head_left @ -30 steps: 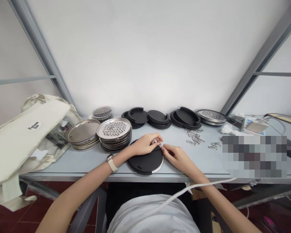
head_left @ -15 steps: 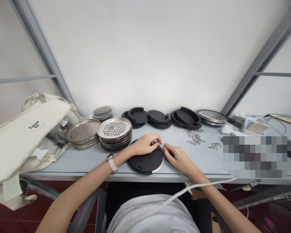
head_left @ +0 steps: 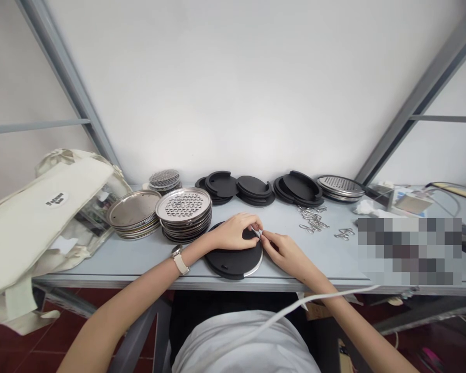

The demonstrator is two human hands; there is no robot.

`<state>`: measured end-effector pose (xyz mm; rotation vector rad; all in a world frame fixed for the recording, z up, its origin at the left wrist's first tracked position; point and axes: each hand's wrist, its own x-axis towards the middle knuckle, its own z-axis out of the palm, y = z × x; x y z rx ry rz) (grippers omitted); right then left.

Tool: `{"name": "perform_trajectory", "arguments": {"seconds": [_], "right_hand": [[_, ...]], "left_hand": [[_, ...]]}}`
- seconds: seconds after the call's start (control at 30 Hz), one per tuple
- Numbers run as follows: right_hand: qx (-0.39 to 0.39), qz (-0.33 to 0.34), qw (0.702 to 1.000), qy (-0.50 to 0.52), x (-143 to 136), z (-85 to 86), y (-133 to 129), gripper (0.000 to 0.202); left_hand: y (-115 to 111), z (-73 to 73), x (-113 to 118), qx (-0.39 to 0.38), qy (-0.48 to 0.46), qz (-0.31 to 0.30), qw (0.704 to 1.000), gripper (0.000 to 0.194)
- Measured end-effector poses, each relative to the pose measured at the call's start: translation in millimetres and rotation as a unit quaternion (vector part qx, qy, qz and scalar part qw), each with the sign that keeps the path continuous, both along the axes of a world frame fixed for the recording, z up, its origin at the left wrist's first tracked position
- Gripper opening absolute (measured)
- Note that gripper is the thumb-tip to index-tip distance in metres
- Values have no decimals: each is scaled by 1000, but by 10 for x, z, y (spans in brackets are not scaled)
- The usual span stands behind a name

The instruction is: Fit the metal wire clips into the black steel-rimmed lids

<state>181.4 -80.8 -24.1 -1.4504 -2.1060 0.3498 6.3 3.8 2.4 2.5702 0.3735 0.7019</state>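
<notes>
A round black plate [head_left: 233, 260] with a small slot lies at the table's front edge, a silver metal rim showing along its right side. My left hand [head_left: 236, 232] rests over its upper part, thumb and fingers curled around a small shiny metal piece [head_left: 257, 233] at the upper right rim. At that same spot the fingertips of my right hand [head_left: 281, 251] are pinched together on the piece. Fingers cover most of it, so its exact kind is hidden. To the right lie loose metal snap clips [head_left: 314, 219].
Metal grater discs [head_left: 184, 206] and plain metal discs [head_left: 134, 207] are stacked on the left, beside a cream bag [head_left: 42, 217]. Black round covers [head_left: 252, 187] stand along the wall. Another grater stack [head_left: 339, 185] sits back right. A white cable [head_left: 295, 305] crosses in front.
My left thumb has moved slightly down and its fingers have shifted a little to the right around the metal piece. My right hand stays almost still; the plate has not visibly moved.
</notes>
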Motion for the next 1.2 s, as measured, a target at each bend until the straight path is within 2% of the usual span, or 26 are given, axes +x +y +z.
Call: {"name": "perform_trajectory", "arguments": {"seconds": [0.3,0.77,1.2], "right_hand": [[1,-10,1000,1,5,-5,0,32],[0,-4,1000,5,6,-33,8,29],[19,-25,999,28,-7,-22,-4,28]], "left_hand": [[-21,28,-7,20,11,3,1000,22],[-26,40,-2,5,23,15,1000,20],[2,12,6,-82,-4,4,997,26]]}}
